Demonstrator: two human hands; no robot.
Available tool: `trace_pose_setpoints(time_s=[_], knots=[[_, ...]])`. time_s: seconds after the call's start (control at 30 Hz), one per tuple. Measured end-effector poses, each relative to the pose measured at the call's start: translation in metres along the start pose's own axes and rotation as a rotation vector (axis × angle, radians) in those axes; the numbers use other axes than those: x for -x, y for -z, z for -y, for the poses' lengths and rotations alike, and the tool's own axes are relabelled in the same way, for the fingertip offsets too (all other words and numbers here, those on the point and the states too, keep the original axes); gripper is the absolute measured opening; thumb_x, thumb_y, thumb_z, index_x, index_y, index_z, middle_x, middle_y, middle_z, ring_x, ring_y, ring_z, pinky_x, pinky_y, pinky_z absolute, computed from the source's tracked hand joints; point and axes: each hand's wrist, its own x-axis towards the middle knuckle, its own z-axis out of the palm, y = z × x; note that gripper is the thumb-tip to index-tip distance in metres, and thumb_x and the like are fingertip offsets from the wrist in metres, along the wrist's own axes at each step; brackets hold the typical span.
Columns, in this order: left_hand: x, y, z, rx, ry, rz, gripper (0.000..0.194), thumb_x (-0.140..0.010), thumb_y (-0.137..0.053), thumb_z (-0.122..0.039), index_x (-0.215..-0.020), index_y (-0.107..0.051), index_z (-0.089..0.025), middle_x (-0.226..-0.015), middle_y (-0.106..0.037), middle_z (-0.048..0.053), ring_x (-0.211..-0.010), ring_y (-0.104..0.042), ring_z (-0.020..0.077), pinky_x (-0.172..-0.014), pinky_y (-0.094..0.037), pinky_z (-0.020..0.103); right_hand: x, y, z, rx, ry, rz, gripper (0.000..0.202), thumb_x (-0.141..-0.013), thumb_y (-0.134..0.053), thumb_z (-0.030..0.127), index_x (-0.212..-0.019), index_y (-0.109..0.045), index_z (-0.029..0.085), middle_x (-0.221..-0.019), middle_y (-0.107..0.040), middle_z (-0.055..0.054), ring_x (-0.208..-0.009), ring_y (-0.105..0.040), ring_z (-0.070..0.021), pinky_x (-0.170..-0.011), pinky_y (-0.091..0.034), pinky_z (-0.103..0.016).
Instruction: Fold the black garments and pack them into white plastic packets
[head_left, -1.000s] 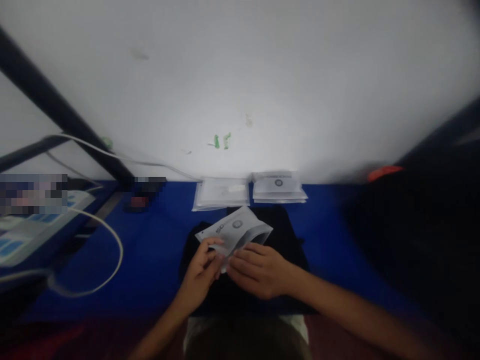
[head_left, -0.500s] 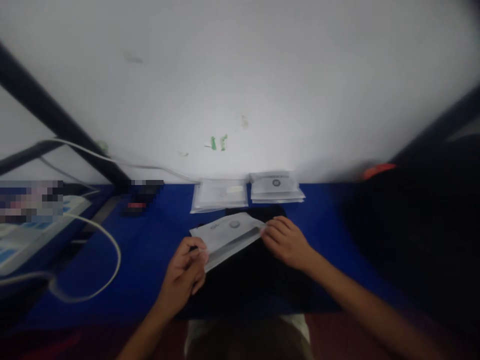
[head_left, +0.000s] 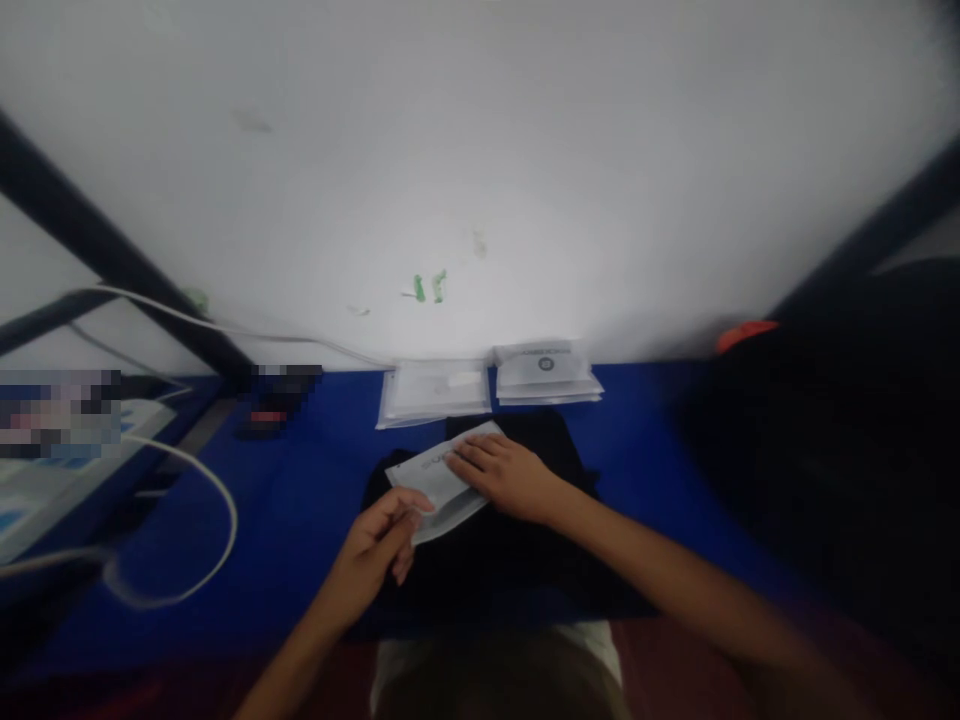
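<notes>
A pale plastic packet (head_left: 431, 478) with dark print is tilted above a black cloth (head_left: 525, 560) on the blue table. My left hand (head_left: 382, 535) pinches its lower left edge between thumb and fingers. Across the packet's right part lies my right hand (head_left: 510, 478), palm down, its fingers stretched out over the printed face. Behind the cloth are a flat clear packet (head_left: 435, 392) and, to its right, a small stack of printed packets (head_left: 546, 375).
At the left stand a white-and-blue object (head_left: 45, 500) and a looping white cable (head_left: 225, 490). A dark item (head_left: 281, 400) lies at the back left. A large dark mass (head_left: 840, 450) with an orange patch fills the right side.
My right hand has moved left from the packet's right corner onto its face, and its fingers have spread flat. My left hand still holds the lower left edge.
</notes>
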Motion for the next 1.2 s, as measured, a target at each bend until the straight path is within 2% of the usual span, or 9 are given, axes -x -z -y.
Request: trace_pose_setpoints(time_s=[0.17,0.27,0.37,0.47,0.57,0.67,0.77,1.07,1.2], knots=[[0.017,-0.002,0.003,-0.21,-0.39,-0.19,0.034,-0.096,-0.055,-0.031,-0.127,-0.043,-0.026,-0.089,-0.064,0.0,-0.059,-0.058,0.0108,-0.06,-0.052,0.025,-0.003,0.009,-0.012,0.101,0.023,-0.135,0.027,-0.097,-0.046,0.01,-0.119,-0.061,0.008,-0.116,-0.07,-0.017,-0.107,-0.066,-0.024,-0.092,-0.055,-0.04],[0.021,-0.005,0.007,-0.536,-0.538,-0.002,0.042,-0.094,-0.056,-0.025,-0.134,-0.043,-0.028,-0.113,-0.065,0.008,-0.093,-0.066,0.0193,-0.086,-0.056,0.036,0.008,0.027,-0.041,0.197,-0.036,-0.305,0.037,-0.095,-0.042,0.005,-0.13,-0.057,0.01,-0.13,-0.064,-0.017,-0.124,-0.057,-0.0256,-0.103,-0.05,-0.044],[0.016,-0.009,0.012,-0.915,-0.575,0.248,0.051,-0.091,-0.06,-0.027,-0.14,-0.046,-0.03,-0.14,-0.054,0.011,-0.129,-0.052,0.0294,-0.107,-0.044,0.051,0.019,0.038,-0.088,0.276,-0.187,-0.347,0.046,-0.094,-0.04,0.002,-0.137,-0.053,0.012,-0.138,-0.058,-0.016,-0.134,-0.049,-0.0276,-0.109,-0.044,-0.049],[0.008,-0.014,0.017,-1.132,-0.571,0.369,0.068,-0.09,-0.062,-0.038,-0.152,-0.034,-0.029,-0.157,-0.038,0.012,-0.143,-0.035,0.0348,-0.115,-0.029,0.062,0.028,0.033,-0.132,0.344,-0.322,-0.217,0.044,-0.097,-0.038,0.004,-0.137,-0.054,0.009,-0.141,-0.056,-0.016,-0.134,-0.048,-0.0288,-0.113,-0.038,-0.047],[0.001,-0.019,0.019,-1.205,-0.54,0.443,0.078,-0.091,-0.059,-0.049,-0.157,-0.024,-0.027,-0.161,-0.029,0.012,-0.148,-0.027,0.0343,-0.116,-0.027,0.061,0.036,0.018,-0.155,0.36,-0.384,-0.061,0.048,-0.098,-0.042,0.012,-0.146,-0.044,0.011,-0.151,-0.045,-0.017,-0.14,-0.04,-0.0315,-0.115,-0.032,-0.051],[-0.003,-0.026,0.018,-1.223,-0.527,0.476,0.083,-0.089,-0.058,-0.058,-0.157,-0.022,-0.026,-0.162,-0.026,0.013,-0.149,-0.024,0.0342,-0.117,-0.024,0.059,0.041,0.004,-0.155,0.338,-0.396,0.011,0.064,-0.097,-0.053,0.042,-0.153,-0.031,0.021,-0.16,-0.027,-0.015,-0.146,-0.025,-0.038,-0.115,-0.021,-0.062],[-0.007,-0.035,0.016,-1.231,-0.527,0.482,0.09,-0.085,-0.064,-0.058,-0.157,-0.022,-0.024,-0.162,-0.025,0.014,-0.149,-0.022,0.0353,-0.118,-0.021,0.06,0.041,-0.003,-0.149,0.319,-0.412,0.034,0.07,-0.094,-0.046,0.064,-0.152,-0.034,0.027,-0.162,-0.023,-0.013,-0.148,-0.016,-0.0422,-0.114,-0.016,-0.066],[-0.015,-0.05,0.007,-1.248,-0.48,0.543,0.095,-0.081,-0.069,-0.054,-0.156,-0.024,-0.018,-0.162,-0.021,0.018,-0.15,-0.016,0.0373,-0.118,-0.018,0.061,0.031,0.004,-0.159,0.282,-0.448,0.113,0.067,-0.097,-0.04,0.064,-0.151,-0.037,0.025,-0.161,-0.027,-0.012,-0.148,-0.02,-0.04,-0.115,-0.018,-0.062],[-0.009,-0.039,-0.001,-1.187,-0.477,0.563,0.094,-0.08,-0.07,-0.032,-0.157,-0.018,-0.022,-0.162,-0.026,0.014,-0.15,-0.019,0.033,-0.119,-0.024,0.055,0.025,0.024,-0.147,0.299,-0.399,0.117,0.066,-0.097,-0.048,0.053,-0.152,-0.035,0.017,-0.159,-0.03,-0.016,-0.147,-0.022,-0.0402,-0.115,-0.022,-0.061]])
